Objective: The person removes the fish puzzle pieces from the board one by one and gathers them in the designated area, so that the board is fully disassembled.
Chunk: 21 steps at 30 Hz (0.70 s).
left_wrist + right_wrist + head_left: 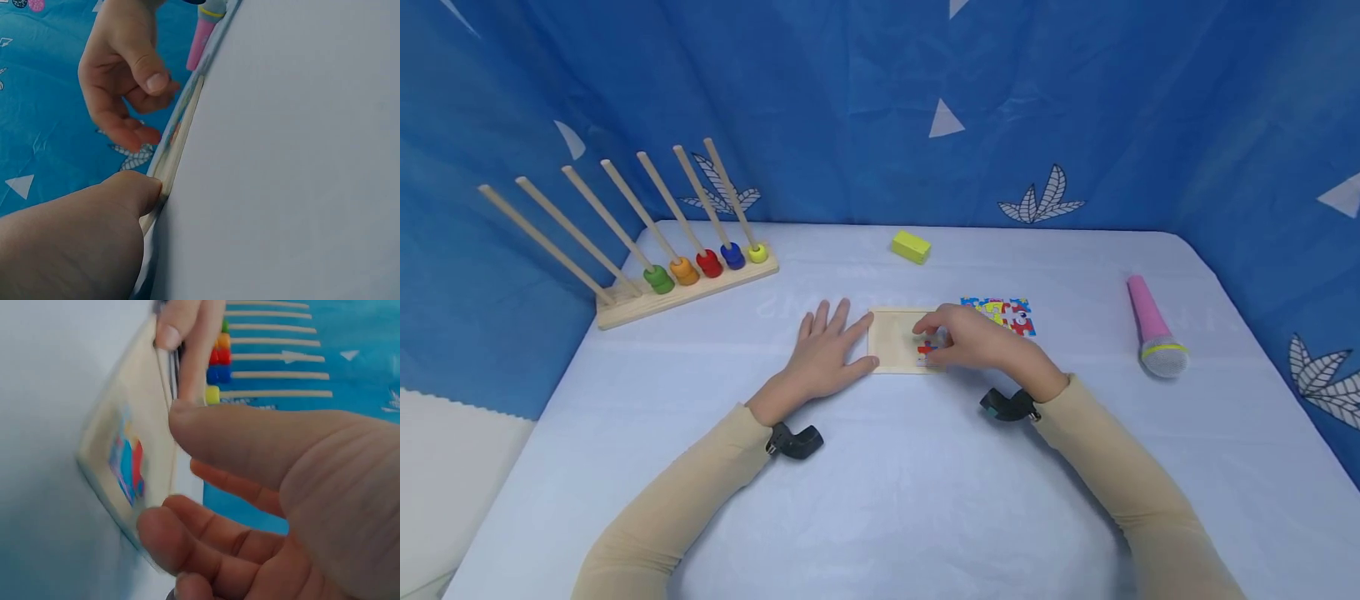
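A shallow wooden puzzle tray lies flat on the table, with a colourful jigsaw piece in its lower right part. My left hand is spread out beside it, thumb and index fingertip touching the tray's left edge. Over the tray's right side hovers my right hand, its fingers bent and apart from the thumb. Nothing shows between them in the right wrist view, where the piece lies beyond the fingertips. Behind the right hand, several joined jigsaw pieces are partly covered by it.
At the back left stands a wooden peg rack with coloured beads on most pegs. A yellow-green block lies behind the tray. Far to the right is a pink toy microphone. A blue patterned cloth hangs behind the table.
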Available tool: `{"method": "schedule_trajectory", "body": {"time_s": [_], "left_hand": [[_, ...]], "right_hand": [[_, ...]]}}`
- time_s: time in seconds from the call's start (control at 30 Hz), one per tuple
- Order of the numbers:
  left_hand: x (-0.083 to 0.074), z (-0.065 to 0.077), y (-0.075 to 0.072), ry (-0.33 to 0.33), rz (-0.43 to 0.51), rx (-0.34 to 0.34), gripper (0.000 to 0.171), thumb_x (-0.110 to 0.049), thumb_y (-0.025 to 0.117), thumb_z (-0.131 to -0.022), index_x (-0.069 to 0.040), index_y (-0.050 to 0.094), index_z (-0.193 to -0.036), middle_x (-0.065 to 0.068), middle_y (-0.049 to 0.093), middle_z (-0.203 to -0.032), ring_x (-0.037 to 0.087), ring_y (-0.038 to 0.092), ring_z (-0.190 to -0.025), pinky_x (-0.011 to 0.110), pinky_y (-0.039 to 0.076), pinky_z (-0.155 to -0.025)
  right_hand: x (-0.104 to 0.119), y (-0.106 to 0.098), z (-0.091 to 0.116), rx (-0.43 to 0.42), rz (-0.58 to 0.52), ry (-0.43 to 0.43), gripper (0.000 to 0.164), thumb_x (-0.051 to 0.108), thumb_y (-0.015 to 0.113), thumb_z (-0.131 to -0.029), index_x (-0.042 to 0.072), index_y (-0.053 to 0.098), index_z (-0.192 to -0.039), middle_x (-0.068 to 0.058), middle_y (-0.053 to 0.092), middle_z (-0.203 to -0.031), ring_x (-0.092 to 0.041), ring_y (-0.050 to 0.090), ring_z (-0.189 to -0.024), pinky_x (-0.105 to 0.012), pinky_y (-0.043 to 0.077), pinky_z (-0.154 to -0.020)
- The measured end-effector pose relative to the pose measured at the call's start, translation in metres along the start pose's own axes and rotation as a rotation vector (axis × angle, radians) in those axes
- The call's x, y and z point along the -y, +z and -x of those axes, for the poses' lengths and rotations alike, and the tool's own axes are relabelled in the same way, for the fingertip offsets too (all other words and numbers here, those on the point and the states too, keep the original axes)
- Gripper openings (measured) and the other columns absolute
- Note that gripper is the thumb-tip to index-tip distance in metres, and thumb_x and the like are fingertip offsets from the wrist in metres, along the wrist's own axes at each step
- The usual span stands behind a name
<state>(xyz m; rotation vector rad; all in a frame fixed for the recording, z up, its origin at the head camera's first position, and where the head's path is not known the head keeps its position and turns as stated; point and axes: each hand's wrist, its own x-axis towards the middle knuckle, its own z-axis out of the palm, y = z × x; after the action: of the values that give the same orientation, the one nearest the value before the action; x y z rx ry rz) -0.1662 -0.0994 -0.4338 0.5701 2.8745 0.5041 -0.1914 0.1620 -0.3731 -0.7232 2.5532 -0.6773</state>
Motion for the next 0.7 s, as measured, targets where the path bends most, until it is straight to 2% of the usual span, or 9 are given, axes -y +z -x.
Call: {"method": "schedule_trajectory", "body": {"time_s": [0.2, 0.7], "left_hand": [[-0.001, 0.000, 0.000, 0.004, -0.002, -0.003, 0.076, -0.056, 0.051, -0.098, -0.021, 0.031, -0.162, 0.021, 0.012, -0.171, 0.049, -0.001, -0.158, 0.068, 0.004, -0.124], [-0.001, 0.000, 0.000, -0.001, 0.015, 0.002, 0.076, -0.056, 0.052, -0.098, -0.022, 0.030, -0.162, 0.020, 0.011, -0.172, 0.048, -0.002, -0.158, 0.067, 0.003, -0.124]], "right_hand": [[0.002, 0.008, 0.001, -0.004, 0.023, 0.040, 0.047, 0.016, 0.083, -0.085, 0.008, 0.069, -0.129, -0.006, 0.067, -0.111, -0.018, 0.056, -0.083, -0.026, 0.050, -0.070], [0.001, 0.015, -0.002, 0.016, 0.044, 0.052, 0.045, 0.013, 0.084, -0.083, 0.009, 0.071, -0.126, -0.006, 0.067, -0.103, -0.019, 0.056, -0.089, -0.025, 0.051, -0.074]]}}
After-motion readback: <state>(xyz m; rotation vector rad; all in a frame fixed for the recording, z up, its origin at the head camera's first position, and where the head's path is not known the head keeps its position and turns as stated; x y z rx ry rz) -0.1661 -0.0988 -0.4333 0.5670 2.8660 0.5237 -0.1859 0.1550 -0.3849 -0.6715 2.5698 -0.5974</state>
